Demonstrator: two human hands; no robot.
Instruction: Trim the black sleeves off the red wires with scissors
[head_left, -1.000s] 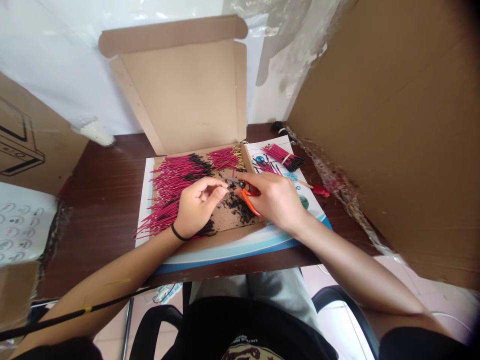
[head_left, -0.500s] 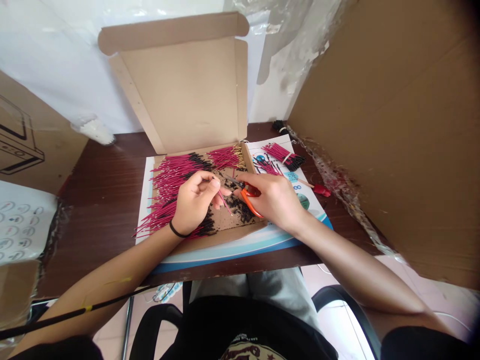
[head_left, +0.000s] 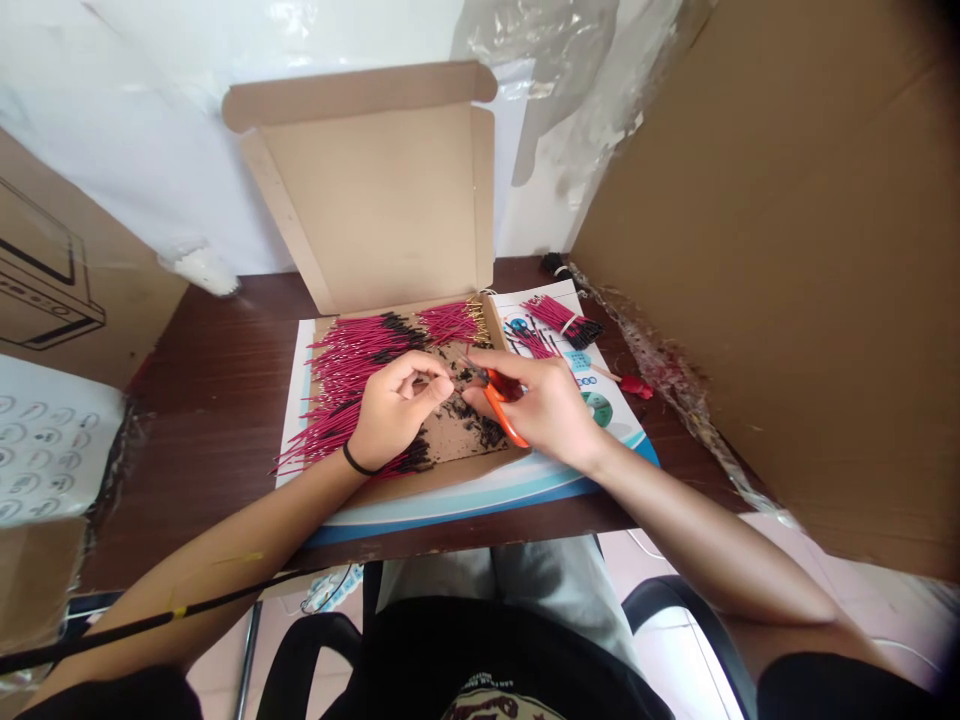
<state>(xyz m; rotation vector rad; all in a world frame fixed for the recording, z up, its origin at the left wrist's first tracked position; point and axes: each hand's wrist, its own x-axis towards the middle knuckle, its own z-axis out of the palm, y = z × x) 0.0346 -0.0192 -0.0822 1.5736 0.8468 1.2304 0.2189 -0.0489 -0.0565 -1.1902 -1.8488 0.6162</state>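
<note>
My left hand [head_left: 401,405] is pinched closed over the open cardboard box [head_left: 491,320]. What its thumb and fingertips hold is too small and hidden to make out. Close beside it, my right hand [head_left: 551,400] grips orange-handled scissors [head_left: 504,412], their blades pointing toward the left fingertips. Beneath both hands, small black cut pieces [head_left: 487,432] litter the box floor. Dark red wires with black ends [head_left: 345,350] lie in rows along the box's left side. Another group of red wires [head_left: 450,322] with gold-coloured tips lies at the back.
A banded bundle of red wires [head_left: 559,315] and loose wires [head_left: 531,340] lie on a printed sheet [head_left: 630,455] at the right. The box lid [head_left: 375,200] stands upright behind. Large cardboard [head_left: 787,250] walls the right side; another carton [head_left: 52,270] stands left.
The red wire that hung from my left fingertips no longer shows there. My left fingers have curled closer together, near the scissors' blades. The whole view has shifted slightly.
</note>
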